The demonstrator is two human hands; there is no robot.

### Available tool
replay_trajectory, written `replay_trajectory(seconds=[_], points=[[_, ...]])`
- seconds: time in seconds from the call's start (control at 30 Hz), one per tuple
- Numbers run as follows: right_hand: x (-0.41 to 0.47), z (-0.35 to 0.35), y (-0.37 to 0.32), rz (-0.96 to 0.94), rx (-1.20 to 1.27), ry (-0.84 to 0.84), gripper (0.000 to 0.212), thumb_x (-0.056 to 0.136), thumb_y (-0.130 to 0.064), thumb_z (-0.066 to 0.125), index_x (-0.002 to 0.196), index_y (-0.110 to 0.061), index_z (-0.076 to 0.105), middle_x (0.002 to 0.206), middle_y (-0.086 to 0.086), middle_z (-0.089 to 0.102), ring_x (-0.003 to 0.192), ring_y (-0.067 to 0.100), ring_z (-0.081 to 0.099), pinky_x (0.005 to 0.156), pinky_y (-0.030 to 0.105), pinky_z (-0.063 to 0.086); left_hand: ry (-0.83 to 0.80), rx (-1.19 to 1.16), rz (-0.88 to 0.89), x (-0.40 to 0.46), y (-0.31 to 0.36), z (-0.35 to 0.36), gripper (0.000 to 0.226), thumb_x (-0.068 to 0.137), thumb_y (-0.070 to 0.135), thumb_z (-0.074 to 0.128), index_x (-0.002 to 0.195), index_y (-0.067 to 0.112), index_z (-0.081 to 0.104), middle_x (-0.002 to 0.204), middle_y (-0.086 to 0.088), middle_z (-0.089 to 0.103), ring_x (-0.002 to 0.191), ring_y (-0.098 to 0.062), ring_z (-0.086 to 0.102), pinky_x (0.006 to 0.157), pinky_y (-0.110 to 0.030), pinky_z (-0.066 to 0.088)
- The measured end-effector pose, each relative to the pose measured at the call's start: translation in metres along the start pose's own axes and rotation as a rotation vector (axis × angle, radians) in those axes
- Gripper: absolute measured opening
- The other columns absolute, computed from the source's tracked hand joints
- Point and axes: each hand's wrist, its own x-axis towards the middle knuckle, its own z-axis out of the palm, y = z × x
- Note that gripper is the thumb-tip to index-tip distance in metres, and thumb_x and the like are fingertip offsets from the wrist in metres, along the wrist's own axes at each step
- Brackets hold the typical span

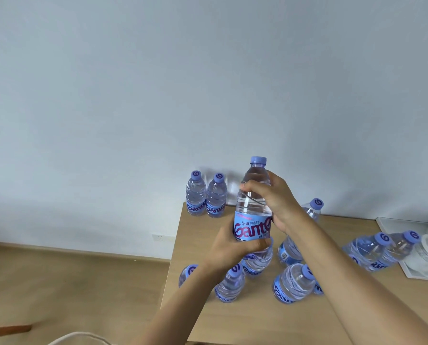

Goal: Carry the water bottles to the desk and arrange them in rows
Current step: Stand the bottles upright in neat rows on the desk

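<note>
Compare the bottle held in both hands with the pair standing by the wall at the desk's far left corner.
The held bottle is lifted above the desk, gripped by the left hand and right hand; the corner pair stands untouched on the desk. The held bottle looks larger, being nearer the camera. All are upright, with purple caps and blue labels.

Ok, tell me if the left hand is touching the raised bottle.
Touching. The head view shows the left hand gripping the raised bottle around its label.
</note>
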Motion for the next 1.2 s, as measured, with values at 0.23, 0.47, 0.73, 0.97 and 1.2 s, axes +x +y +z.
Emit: replay_trajectory(seconds=[0.23,0.47,0.73,0.97,1.2], points=[[0.002,-0.003,0.005,-0.006,0.023,0.018,0.030,0.060,-0.022,0.079,0.084,-0.019,0.063,0.075,-0.004,0.068,0.069,0.015,0.066,0.066,0.031,0.053,-0.070,0.016,-0.008,0.007,0.002,-0.007,0.039,0.072,0.005,0.081,0.106,0.014,0.064,0.091,-0.004,0.073,0.081,-0.013,0.070,0.069,-0.022,0.055],[0.020,-0.002,-0.005,-0.027,0.060,-0.067,0.020,0.077,-0.036,0.071,0.087,-0.022,0.063,0.077,-0.007,0.066,0.074,0.012,0.065,0.069,0.028,0.051,-0.100,0.044,-0.012,0.026,0.004,-0.020,0.051,0.072,0.014,0.083,0.117,0.014,0.059,0.103,-0.008,0.072,0.091,-0.015,0.070,0.077,-0.022,0.054],[0.048,-0.009,0.012,-0.052,-0.108,-0.043,0.007,0.092,-0.025,0.067,0.096,-0.021,0.063,0.087,-0.013,0.070,0.082,0.003,0.068,0.071,0.017,0.049,-0.100,0.129,-0.063,0.065,-0.010,-0.038,0.051,0.073,0.009,0.084,0.115,0.019,0.058,0.096,0.000,0.074,0.086,-0.012,0.071,0.071,-0.018,0.053],[0.068,-0.017,0.046,0.010,-0.338,-0.154,0.021,0.093,-0.022,0.068,0.112,-0.015,0.061,0.099,-0.007,0.070,0.091,0.002,0.066,0.082,0.018,0.050,-0.032,0.235,-0.110,0.101,-0.045,-0.058,0.062,0.068,-0.003,0.083,0.119,0.016,0.054,0.101,-0.006,0.071,0.084,-0.007,0.068,0.068,-0.019,0.053],[0.084,-0.025,0.086,0.140,-0.347,-0.160,0.021,0.089,-0.022,0.072,0.107,-0.026,0.064,0.094,-0.018,0.071,0.089,-0.009,0.064,0.075,0.009,0.046,-0.012,0.274,-0.174,0.129,-0.086,-0.069,0.081,0.063,-0.013,0.082,0.128,0.020,0.047,0.109,0.007,0.065,0.087,0.006,0.065,0.067,-0.013,0.051]])
